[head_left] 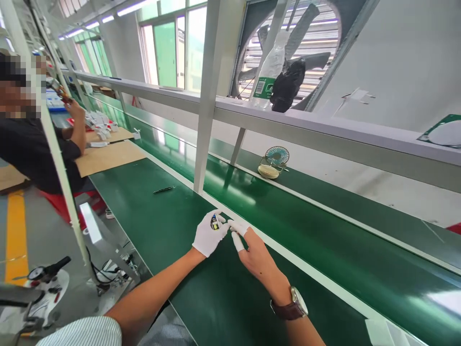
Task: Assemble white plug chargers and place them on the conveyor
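My left hand [208,234] wears a white glove and pinches a small electronic part [215,223] with yellow and blue bits, just above the green bench top [173,226]. My right hand [254,252] is bare except for white finger cots on two fingers; its fingertips reach toward the part and meet the left hand's fingertips. A brown-strapped watch [293,305] sits on my right wrist. Both hands hover near the white strip beside the conveyor belt [324,216].
A black pen [163,190] lies on the bench farther left. A small desk fan [273,162] stands on the belt. A white upright post [206,96] rises just beyond my hands. A seated person [32,139] works at cardboard sheets [108,156] on the left.
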A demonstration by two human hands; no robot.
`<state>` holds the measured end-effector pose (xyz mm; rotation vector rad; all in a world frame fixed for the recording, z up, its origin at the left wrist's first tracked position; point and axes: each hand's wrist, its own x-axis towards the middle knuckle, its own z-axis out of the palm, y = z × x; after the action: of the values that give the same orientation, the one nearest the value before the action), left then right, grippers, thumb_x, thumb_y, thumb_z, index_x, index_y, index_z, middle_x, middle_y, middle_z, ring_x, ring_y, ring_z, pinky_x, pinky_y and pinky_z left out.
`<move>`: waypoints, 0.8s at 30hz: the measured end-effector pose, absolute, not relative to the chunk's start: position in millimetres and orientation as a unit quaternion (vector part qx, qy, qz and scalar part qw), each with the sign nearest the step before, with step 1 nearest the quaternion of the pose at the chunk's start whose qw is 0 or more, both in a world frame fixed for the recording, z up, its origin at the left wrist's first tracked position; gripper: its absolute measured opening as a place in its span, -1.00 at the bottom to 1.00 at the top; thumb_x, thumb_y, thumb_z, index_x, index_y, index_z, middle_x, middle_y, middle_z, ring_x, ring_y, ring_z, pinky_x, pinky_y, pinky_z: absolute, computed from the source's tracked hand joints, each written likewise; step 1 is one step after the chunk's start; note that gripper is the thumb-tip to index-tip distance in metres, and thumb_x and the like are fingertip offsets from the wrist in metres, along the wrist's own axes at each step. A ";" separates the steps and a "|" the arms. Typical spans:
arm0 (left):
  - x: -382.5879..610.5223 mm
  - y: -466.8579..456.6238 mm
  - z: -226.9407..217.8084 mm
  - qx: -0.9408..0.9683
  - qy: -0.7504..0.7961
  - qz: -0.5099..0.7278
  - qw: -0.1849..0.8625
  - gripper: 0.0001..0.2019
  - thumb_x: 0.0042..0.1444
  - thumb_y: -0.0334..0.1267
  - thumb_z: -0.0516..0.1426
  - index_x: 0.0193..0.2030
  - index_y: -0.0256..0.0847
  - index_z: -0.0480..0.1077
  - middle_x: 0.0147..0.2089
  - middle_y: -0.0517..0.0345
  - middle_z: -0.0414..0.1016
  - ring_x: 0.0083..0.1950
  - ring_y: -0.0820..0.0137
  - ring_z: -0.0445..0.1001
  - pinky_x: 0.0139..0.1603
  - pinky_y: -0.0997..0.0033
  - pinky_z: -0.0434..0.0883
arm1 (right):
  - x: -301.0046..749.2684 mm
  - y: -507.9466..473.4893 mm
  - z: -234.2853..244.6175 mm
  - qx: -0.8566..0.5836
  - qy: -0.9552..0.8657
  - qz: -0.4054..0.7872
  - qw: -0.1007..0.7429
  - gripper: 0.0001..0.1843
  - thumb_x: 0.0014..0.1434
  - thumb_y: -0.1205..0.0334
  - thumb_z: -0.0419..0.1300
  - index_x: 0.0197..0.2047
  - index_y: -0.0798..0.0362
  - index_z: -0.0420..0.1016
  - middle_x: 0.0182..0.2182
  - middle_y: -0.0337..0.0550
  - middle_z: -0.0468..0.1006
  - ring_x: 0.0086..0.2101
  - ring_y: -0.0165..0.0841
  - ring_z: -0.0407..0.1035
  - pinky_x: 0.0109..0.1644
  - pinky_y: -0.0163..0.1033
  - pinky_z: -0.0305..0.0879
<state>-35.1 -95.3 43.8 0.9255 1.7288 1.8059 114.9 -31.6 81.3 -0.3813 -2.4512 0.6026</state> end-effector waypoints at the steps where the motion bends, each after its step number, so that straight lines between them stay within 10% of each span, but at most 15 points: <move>1: -35.1 -99.4 42.7 0.307 0.623 0.684 0.224 -0.58 0.00 -0.21 0.25 0.05 -0.18 0.42 -0.28 0.22 0.56 -0.40 0.48 0.49 -0.31 0.46 0.50 | 105.5 -34.7 82.4 -0.131 -0.928 0.212 0.278 -0.32 0.21 0.51 -0.07 0.35 -0.11 0.22 0.11 -0.01 0.44 0.06 -0.20 0.38 0.16 -0.01 0.38; 9: -41.7 -119.5 31.7 0.220 0.609 0.745 0.156 -0.59 -0.07 -0.17 0.29 -0.06 -0.23 0.44 -0.15 0.04 0.61 -0.17 0.32 0.59 -0.08 0.33 0.51 | 49.7 -57.5 113.2 -0.135 -0.976 0.097 0.138 -0.65 0.04 0.53 0.06 -0.14 0.13 0.52 -0.25 0.01 0.50 -0.23 -0.19 0.37 -0.10 -0.12 0.33; 13: -44.2 -124.5 30.2 0.257 0.647 0.703 0.146 -0.55 -0.05 -0.16 0.27 0.02 -0.20 0.42 -0.07 0.02 0.60 -0.06 0.25 0.58 0.00 0.27 0.51 | 52.1 -53.2 129.9 -0.130 -0.972 0.129 0.148 -0.66 0.15 0.50 0.09 -0.05 0.07 0.51 -0.18 -0.06 0.54 -0.19 -0.26 0.39 -0.11 -0.23 0.29; 24: -3.5 -104.8 73.8 0.585 0.563 0.516 0.273 0.33 -0.29 -0.31 0.41 0.51 0.03 -0.37 0.40 -0.17 0.17 0.01 0.22 0.53 -0.09 0.20 0.55 | 162.5 -30.5 122.0 -0.182 -0.848 0.425 0.260 -0.52 0.09 0.19 0.38 0.10 -0.09 0.52 0.05 -0.13 0.55 -0.05 -0.24 0.47 0.07 -0.07 0.41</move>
<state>-3.5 -104.8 73.8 1.5728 1.5153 1.3896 162.5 -30.5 122.0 -0.4921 -2.2956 1.1509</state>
